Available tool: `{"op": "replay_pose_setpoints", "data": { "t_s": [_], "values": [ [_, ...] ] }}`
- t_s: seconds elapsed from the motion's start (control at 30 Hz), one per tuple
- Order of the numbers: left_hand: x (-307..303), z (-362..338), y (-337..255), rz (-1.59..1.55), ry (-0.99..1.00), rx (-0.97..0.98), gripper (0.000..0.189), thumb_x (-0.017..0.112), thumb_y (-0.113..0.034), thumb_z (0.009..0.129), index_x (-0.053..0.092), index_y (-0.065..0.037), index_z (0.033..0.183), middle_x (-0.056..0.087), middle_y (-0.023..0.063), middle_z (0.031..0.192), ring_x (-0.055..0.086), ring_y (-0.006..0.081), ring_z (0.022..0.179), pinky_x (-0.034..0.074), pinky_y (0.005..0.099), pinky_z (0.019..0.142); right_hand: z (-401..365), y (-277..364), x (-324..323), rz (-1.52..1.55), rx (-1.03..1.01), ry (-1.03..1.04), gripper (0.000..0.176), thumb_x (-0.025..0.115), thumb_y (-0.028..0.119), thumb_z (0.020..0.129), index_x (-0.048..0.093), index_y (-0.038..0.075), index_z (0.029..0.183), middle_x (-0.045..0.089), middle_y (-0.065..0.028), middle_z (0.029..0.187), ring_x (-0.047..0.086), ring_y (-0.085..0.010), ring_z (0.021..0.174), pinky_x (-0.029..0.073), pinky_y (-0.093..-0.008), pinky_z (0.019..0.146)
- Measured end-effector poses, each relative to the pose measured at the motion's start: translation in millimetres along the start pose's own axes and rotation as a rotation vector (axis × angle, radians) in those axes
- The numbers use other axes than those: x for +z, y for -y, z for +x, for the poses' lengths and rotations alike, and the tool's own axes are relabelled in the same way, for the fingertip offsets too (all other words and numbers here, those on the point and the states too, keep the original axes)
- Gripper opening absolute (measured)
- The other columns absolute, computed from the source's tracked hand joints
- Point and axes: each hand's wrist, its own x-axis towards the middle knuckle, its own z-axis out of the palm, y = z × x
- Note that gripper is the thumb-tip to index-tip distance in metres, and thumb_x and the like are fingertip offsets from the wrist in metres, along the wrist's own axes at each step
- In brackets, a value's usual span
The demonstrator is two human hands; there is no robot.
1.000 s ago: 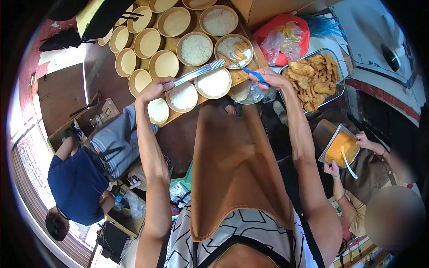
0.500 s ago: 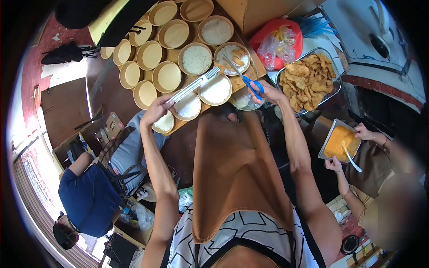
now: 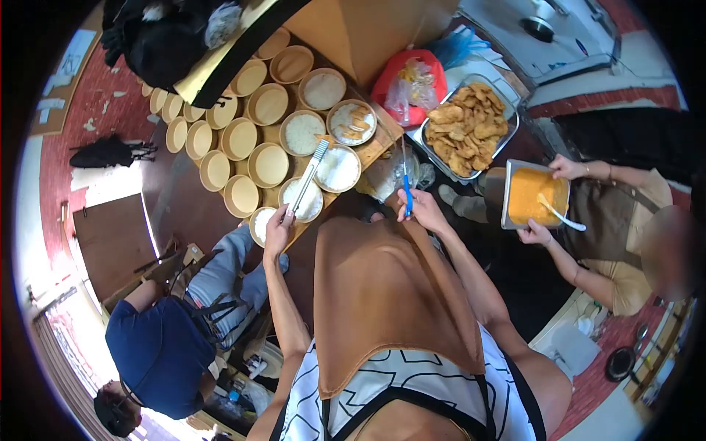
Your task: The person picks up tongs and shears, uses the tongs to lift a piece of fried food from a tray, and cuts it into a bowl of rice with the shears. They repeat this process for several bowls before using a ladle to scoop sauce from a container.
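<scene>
My left hand [image 3: 279, 231] is closed around the metal tongs [image 3: 304, 184], which reach up over the rice bowls. A small brown fried piece [image 3: 326, 137] shows right at the tongs' tip. My right hand [image 3: 422, 210] grips blue-handled scissors [image 3: 407, 192], blades pointing away from me, just off the table's corner. Sliced fried pieces [image 3: 359, 121] lie on the rice in the bowl [image 3: 332, 137] at the corner. A rice bowl [image 3: 338, 168] stands near the tongs' tip, and another rice bowl [image 3: 303, 134] is behind it. Below the tongs is a further rice bowl [image 3: 312, 204].
Several unfilled round bowls [image 3: 268, 165] cover the wooden table [image 3: 380, 140]. A tray of fried pieces [image 3: 471, 128] stands at right, beside a red bag [image 3: 407, 84]. A person at right holds a container of orange sauce [image 3: 531, 192] with a white spoon. Another person [image 3: 162, 353] is at left.
My right hand has drawn the scissors back from the corner bowl towards me. The tongs have swung more upright, away from that bowl. The person at right has moved the sauce container closer.
</scene>
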Motion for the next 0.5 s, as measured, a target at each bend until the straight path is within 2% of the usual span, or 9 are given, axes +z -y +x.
{"op": "replay_pose_setpoints", "data": {
  "t_s": [0.17, 0.2, 0.33, 0.43, 0.5],
  "values": [
    [10, 13, 3, -0.028, -0.004, 0.087, 0.029, 0.056, -0.016, 0.103, 0.064, -0.001, 0.127, 0.055, -0.0038, 0.078, 0.044, 0.0054, 0.064, 0.035, 0.0233, 0.056, -35, 3, 3, 0.005, 0.063, -0.05, 0.046, 0.058, 0.046, 0.102, 0.067, 0.001, 0.102, 0.072, -0.0083, 0.074, 0.066, -0.0097, 0.063, 0.05, -0.0227, 0.06],
    [14, 11, -5, 0.012, -0.009, 0.079, 0.026, 0.052, -0.016, 0.105, 0.063, -0.002, 0.124, 0.053, -0.0053, 0.079, 0.041, 0.0028, 0.059, 0.032, 0.0206, 0.051, -39, 1, 2, -0.082, 0.031, -0.091, 0.044, 0.06, 0.044, 0.101, 0.069, 0.001, 0.101, 0.072, -0.0081, 0.074, 0.065, -0.0091, 0.063, 0.049, -0.0233, 0.059],
    [23, 14, -14, 0.049, -0.013, 0.094, 0.027, 0.052, -0.016, 0.105, 0.062, -0.002, 0.125, 0.054, -0.005, 0.079, 0.041, 0.0029, 0.059, 0.032, 0.0207, 0.051, -55, 0, -5, -0.31, -0.042, -0.228, 0.037, 0.065, 0.039, 0.099, 0.072, 0.002, 0.095, 0.072, -0.0073, 0.072, 0.063, -0.0082, 0.063, 0.048, -0.0265, 0.058],
    [31, 14, -20, 0.088, -0.011, 0.087, 0.027, 0.052, -0.017, 0.105, 0.063, -0.002, 0.125, 0.054, -0.005, 0.079, 0.042, 0.0034, 0.059, 0.032, 0.0209, 0.051, -68, 8, -11, -0.275, 0.005, -0.328, 0.042, 0.067, 0.044, 0.096, 0.071, 0.002, 0.088, 0.07, -0.0067, 0.068, 0.063, -0.0132, 0.062, 0.05, -0.031, 0.061],
    [39, 15, -28, 0.115, -0.017, 0.114, 0.032, 0.054, -0.016, 0.103, 0.063, -0.002, 0.13, 0.057, -0.0027, 0.083, 0.045, 0.0063, 0.066, 0.037, 0.0237, 0.059, -75, 6, -17, -0.231, -0.006, -0.368, 0.043, 0.069, 0.045, 0.094, 0.071, 0.002, 0.085, 0.069, -0.0067, 0.066, 0.064, -0.0141, 0.062, 0.05, -0.0328, 0.063]
  ]
}}
